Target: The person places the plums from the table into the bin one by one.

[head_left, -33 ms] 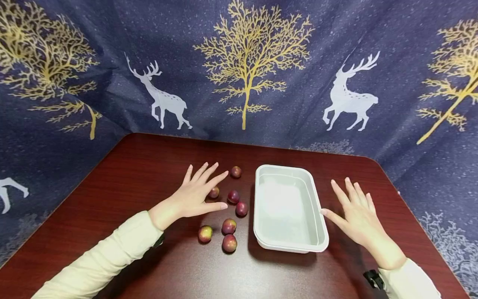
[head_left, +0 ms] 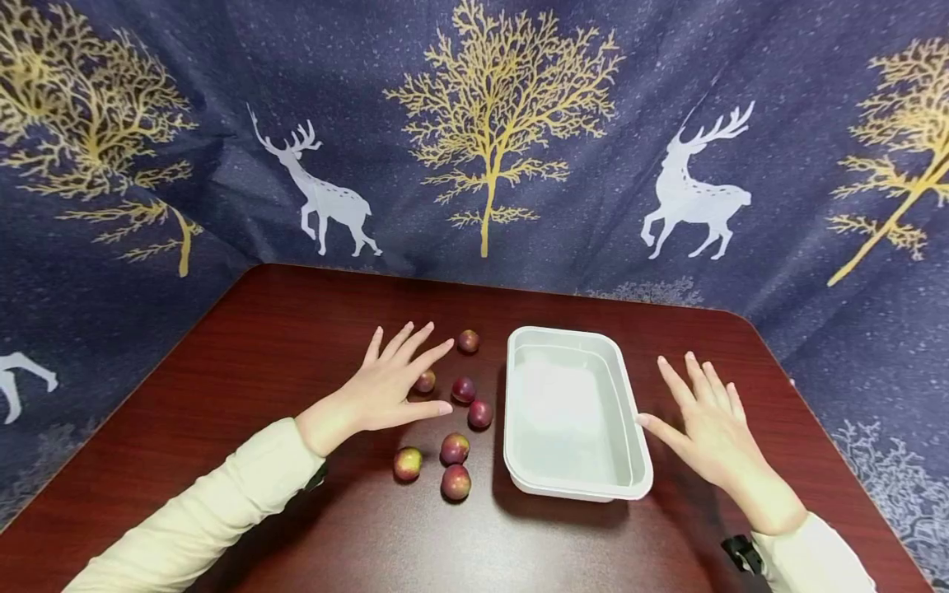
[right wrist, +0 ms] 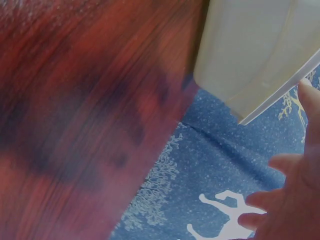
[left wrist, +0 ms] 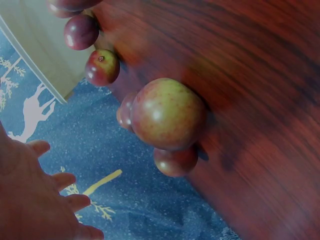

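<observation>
In the head view my left hand point(head_left: 381, 387) hovers over the left side of a loose group of plums, fingers spread and holding nothing. A dark red plum point(head_left: 479, 414) lies just right of its thumb tip, and another plum point(head_left: 425, 380) is partly hidden behind the hand. A yellow-green and red plum point(head_left: 408, 464) sits nearer the front; it looms large in the left wrist view point(left wrist: 170, 115). My right hand point(head_left: 712, 432), fingers also spread, is beside a white plastic tub point(head_left: 578, 486) with nothing in it. Its thumb tip is right at the tub's right rim.
The dark red-brown wooden table point(head_left: 334, 535) has rounded far corners. Behind it hangs a blue cloth point(head_left: 563, 239) printed with white deer and golden trees. Two more plums point(head_left: 455, 449) line up in front, left of the tub, and one plum point(head_left: 468, 341) lies farthest back.
</observation>
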The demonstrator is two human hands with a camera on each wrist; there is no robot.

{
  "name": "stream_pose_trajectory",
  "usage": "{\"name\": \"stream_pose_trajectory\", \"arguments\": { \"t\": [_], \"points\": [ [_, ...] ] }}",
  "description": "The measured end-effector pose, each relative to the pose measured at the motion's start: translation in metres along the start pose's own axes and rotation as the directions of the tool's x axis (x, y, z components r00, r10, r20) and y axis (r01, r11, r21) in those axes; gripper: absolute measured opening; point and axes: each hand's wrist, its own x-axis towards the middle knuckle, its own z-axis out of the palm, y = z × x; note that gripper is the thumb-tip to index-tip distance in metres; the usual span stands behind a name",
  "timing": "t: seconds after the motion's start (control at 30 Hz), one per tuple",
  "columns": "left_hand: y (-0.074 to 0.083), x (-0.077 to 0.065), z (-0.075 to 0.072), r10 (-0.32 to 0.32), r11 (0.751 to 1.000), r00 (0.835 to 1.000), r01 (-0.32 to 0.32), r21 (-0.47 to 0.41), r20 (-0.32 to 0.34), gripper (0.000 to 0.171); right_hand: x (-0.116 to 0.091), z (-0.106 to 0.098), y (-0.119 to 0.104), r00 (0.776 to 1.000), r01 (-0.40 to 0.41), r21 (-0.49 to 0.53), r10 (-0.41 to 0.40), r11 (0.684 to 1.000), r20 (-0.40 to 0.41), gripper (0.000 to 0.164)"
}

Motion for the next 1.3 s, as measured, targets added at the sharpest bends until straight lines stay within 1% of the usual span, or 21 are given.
{"name": "stream_pose_trajectory", "arguments": {
  "t": [0.13,0.3,0.47,0.57,0.67,0.77,0.83,0.93,1.13,1.3],
  "points": [
    [0.001,0.001,-0.001,-0.002,1.0,1.0,0.002,-0.009,0.004,0.082,0.0,-0.001,-0.001,1.0,-0.005,0.029,0.005,1.0,-0.013,0.08],
    [0.001,0.003,-0.003,-0.004,1.0,1.0,0.003,-0.018,-0.007,0.083,-0.001,-0.004,-0.003,0.999,-0.033,0.103,0.035,0.994,-0.014,0.08],
    [0.0,0.007,-0.004,-0.009,1.0,1.0,0.009,-0.023,-0.019,0.085,0.0,-0.007,-0.004,0.998,-0.055,0.186,0.057,0.981,-0.006,0.08],
    [-0.001,0.009,-0.005,-0.024,0.999,1.0,0.023,-0.032,-0.011,0.087,0.001,-0.007,-0.004,0.998,-0.051,0.231,0.056,0.972,-0.017,0.078],
    [-0.002,0.01,-0.006,-0.037,0.998,0.999,0.037,-0.056,-0.004,0.087,0.001,-0.004,-0.004,0.998,-0.023,0.274,0.039,0.961,-0.051,0.074],
    [-0.003,0.011,-0.007,-0.049,0.995,0.999,0.049,-0.086,-0.007,0.085,0.003,-0.002,-0.005,0.995,0.009,0.294,0.02,0.956,-0.094,0.07],
    [-0.003,0.012,-0.008,-0.052,0.993,0.999,0.05,-0.104,-0.013,0.083,0.004,-0.003,-0.007,0.994,0.004,0.299,0.029,0.954,-0.107,0.067],
    [-0.004,0.013,-0.009,-0.046,0.992,0.999,0.043,-0.12,-0.018,0.079,0.005,-0.005,-0.01,0.994,-0.034,0.311,0.066,0.95,-0.091,0.065],
    [-0.007,0.016,-0.011,-0.011,0.991,1.0,0.009,-0.133,-0.02,0.072,0.008,-0.008,-0.013,0.991,-0.118,0.414,0.136,0.903,-0.016,0.058],
    [-0.01,0.017,-0.011,0.005,0.983,1.0,0.0,-0.185,0.027,0.068,0.011,-0.009,-0.015,0.984,-0.156,0.444,0.176,0.882,-0.003,0.051]
  ]
}}
